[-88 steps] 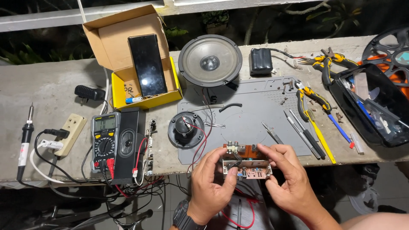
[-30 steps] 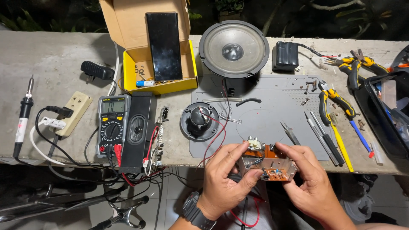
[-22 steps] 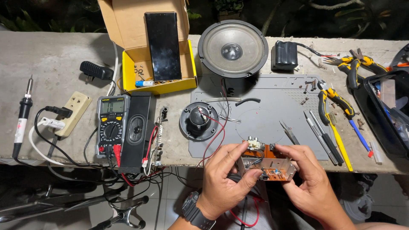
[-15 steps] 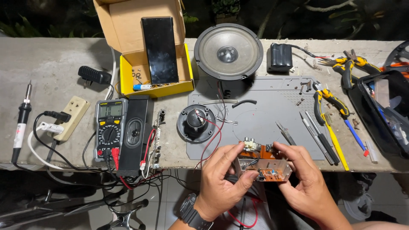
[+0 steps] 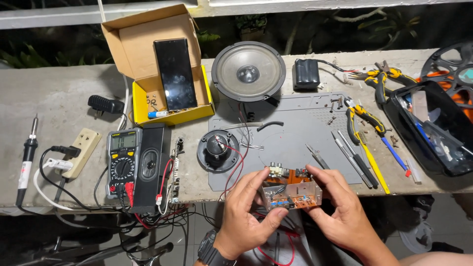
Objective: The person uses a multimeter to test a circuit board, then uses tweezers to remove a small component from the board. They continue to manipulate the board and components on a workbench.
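Concrete ledge bench, grey mat — small circuit module held up at its near edge, pinched between left hand and right hand, both gripping it — apparently inspection step, next likely needing careful turning, red wires slack.

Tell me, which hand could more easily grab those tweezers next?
Probably the right hand: the tweezers lie on the grey mat just above it. The left hand sits farther off, holding the circuit module.
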